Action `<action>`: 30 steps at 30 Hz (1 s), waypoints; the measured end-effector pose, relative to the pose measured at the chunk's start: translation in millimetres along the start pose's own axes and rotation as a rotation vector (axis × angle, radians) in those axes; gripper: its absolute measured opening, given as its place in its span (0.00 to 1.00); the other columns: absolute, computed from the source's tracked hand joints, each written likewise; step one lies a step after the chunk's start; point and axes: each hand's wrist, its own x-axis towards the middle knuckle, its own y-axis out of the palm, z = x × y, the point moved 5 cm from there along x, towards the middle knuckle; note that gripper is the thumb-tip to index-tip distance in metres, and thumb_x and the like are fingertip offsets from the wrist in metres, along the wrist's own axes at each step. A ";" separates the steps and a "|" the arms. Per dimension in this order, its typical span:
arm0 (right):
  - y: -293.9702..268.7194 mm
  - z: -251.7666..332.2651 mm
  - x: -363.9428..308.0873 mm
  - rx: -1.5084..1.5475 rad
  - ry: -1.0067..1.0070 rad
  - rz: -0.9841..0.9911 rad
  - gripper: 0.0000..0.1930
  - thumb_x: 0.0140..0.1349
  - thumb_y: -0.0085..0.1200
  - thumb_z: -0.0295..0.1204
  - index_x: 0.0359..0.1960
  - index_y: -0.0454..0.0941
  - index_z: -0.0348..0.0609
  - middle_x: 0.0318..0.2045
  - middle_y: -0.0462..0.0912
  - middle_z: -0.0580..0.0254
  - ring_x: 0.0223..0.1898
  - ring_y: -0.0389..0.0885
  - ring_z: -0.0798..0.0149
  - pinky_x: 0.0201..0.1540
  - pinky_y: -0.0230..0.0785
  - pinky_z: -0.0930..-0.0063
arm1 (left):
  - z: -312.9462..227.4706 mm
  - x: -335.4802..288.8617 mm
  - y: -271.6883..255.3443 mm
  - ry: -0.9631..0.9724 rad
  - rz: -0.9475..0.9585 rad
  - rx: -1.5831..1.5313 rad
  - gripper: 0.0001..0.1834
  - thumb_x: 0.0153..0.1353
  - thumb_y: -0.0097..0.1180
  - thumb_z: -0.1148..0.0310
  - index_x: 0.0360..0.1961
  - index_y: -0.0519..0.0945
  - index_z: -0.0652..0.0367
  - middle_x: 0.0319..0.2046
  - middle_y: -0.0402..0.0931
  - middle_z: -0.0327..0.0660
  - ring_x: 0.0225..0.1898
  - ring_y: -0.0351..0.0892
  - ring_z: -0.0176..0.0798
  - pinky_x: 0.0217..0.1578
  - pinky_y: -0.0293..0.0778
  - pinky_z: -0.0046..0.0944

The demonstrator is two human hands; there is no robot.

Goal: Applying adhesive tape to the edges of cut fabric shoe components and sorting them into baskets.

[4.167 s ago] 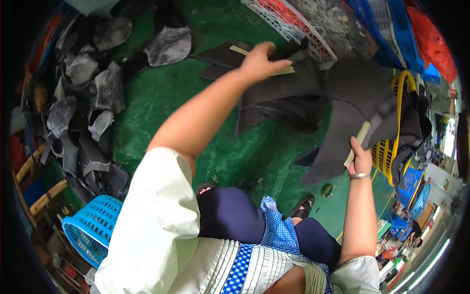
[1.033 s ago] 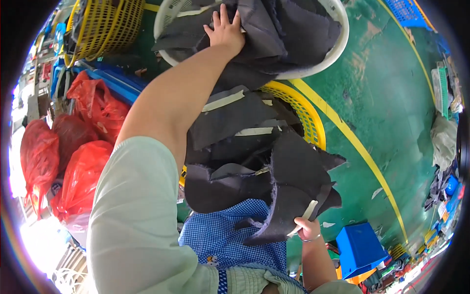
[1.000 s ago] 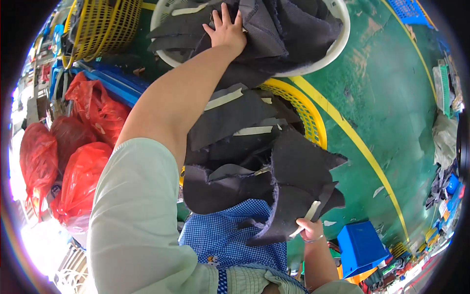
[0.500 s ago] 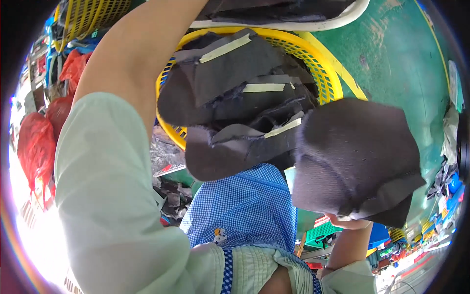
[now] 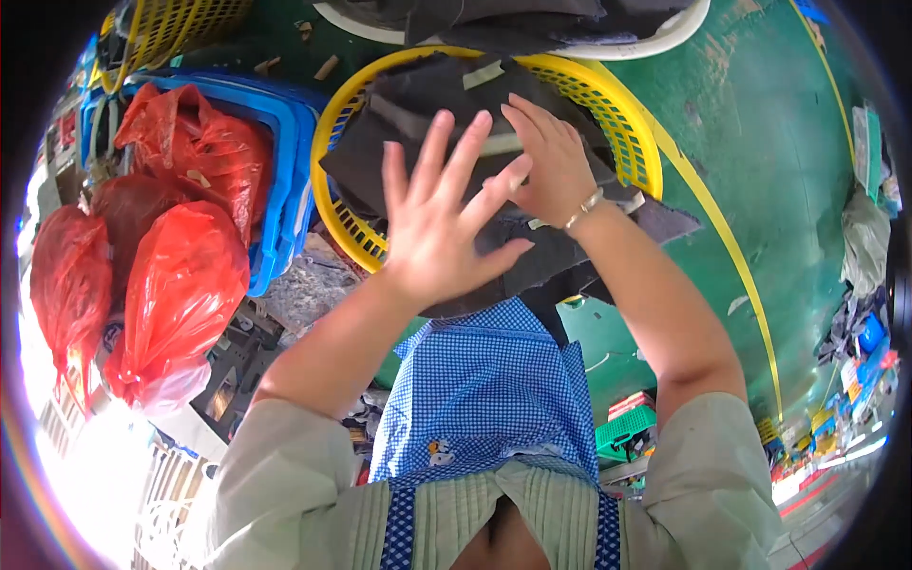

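Observation:
Dark grey fabric pieces (image 5: 418,90) lie piled in a round yellow plastic basket (image 5: 334,128) in front of me. Pale strips (image 5: 483,74) show on some of them. Over the pile is my left hand (image 5: 432,233), open with its fingers spread wide and nothing in it. My right hand (image 5: 553,166), with a bracelet at the wrist, hovers beside it over the fabric; its fingers look partly stretched, and I see nothing held. The two hands overlap in view near the left forefinger. A fabric corner (image 5: 665,223) sticks out past the basket's right side.
Beyond the basket stands a white tub (image 5: 655,46) with more dark fabric. Red plastic bags (image 5: 190,285) hang by a blue crate (image 5: 290,171) on the left. A green basket (image 5: 627,429) sits at lower right. Yellow lines (image 5: 722,228) mark the green floor.
My left hand has come back from the far side to above the basket. My right hand has let go of the dark fabric piece at the right and moved over the pile.

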 end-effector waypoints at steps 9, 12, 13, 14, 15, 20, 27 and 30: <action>33.9 -59.6 -207.5 -0.215 0.585 0.064 0.60 0.29 0.74 0.57 0.68 0.58 0.53 0.67 0.49 0.27 0.66 0.52 0.25 0.64 0.50 0.35 | 138.9 -37.1 180.4 -0.478 0.488 0.205 0.64 0.35 0.74 0.45 0.71 0.44 0.22 0.74 0.22 0.42 0.74 0.25 0.57 0.60 0.47 0.79; 120.2 -78.0 -202.6 -0.054 0.651 0.225 0.61 0.27 0.74 0.56 0.70 0.57 0.60 0.71 0.43 0.39 0.69 0.45 0.31 0.68 0.45 0.41 | 166.9 -29.4 215.7 -0.543 0.521 0.237 0.70 0.30 0.78 0.49 0.71 0.41 0.20 0.74 0.20 0.40 0.74 0.24 0.56 0.59 0.47 0.80; 156.9 -109.8 -201.7 -0.136 0.588 0.251 0.62 0.27 0.74 0.57 0.70 0.55 0.63 0.71 0.43 0.40 0.69 0.46 0.31 0.69 0.46 0.43 | 166.5 -15.4 227.8 -0.546 0.516 0.214 0.71 0.28 0.78 0.50 0.71 0.40 0.20 0.74 0.20 0.40 0.74 0.24 0.56 0.59 0.48 0.80; 186.3 -140.0 -204.0 -0.210 0.525 0.276 0.62 0.27 0.74 0.57 0.71 0.53 0.67 0.72 0.42 0.42 0.69 0.46 0.31 0.69 0.48 0.46 | 167.5 -0.4 236.8 -0.550 0.513 0.199 0.73 0.27 0.79 0.50 0.71 0.40 0.20 0.74 0.20 0.40 0.74 0.24 0.56 0.59 0.49 0.81; 192.0 -146.4 -195.4 -0.068 0.629 0.317 0.63 0.27 0.74 0.58 0.71 0.51 0.69 0.72 0.42 0.42 0.70 0.46 0.32 0.69 0.49 0.47 | 185.0 -0.8 237.8 -0.573 0.502 0.249 0.75 0.24 0.80 0.52 0.71 0.38 0.19 0.74 0.20 0.39 0.74 0.24 0.56 0.58 0.51 0.81; 145.2 -138.3 -181.1 0.033 0.689 0.404 0.65 0.28 0.76 0.53 0.71 0.46 0.70 0.71 0.46 0.40 0.70 0.50 0.38 0.68 0.53 0.53 | 198.7 9.7 242.0 -0.597 0.499 0.338 0.76 0.24 0.81 0.53 0.70 0.36 0.18 0.74 0.22 0.38 0.73 0.26 0.58 0.56 0.53 0.81; 57.0 -35.4 -281.4 0.212 0.697 -0.311 0.43 0.51 0.66 0.36 0.67 0.56 0.38 0.63 0.65 0.46 0.63 0.65 0.45 0.64 0.59 0.57 | 156.3 -6.0 149.2 -0.012 0.256 0.077 0.63 0.36 0.77 0.54 0.70 0.51 0.58 0.69 0.47 0.59 0.70 0.48 0.57 0.67 0.51 0.52; 80.2 -14.6 -391.6 0.498 1.169 -0.358 0.27 0.51 0.63 0.34 0.54 0.70 0.42 0.52 0.76 0.47 0.56 0.73 0.47 0.61 0.63 0.58 | 159.7 -6.0 119.1 0.014 0.174 -0.075 0.53 0.45 0.73 0.61 0.68 0.53 0.66 0.67 0.53 0.58 0.70 0.52 0.51 0.68 0.48 0.50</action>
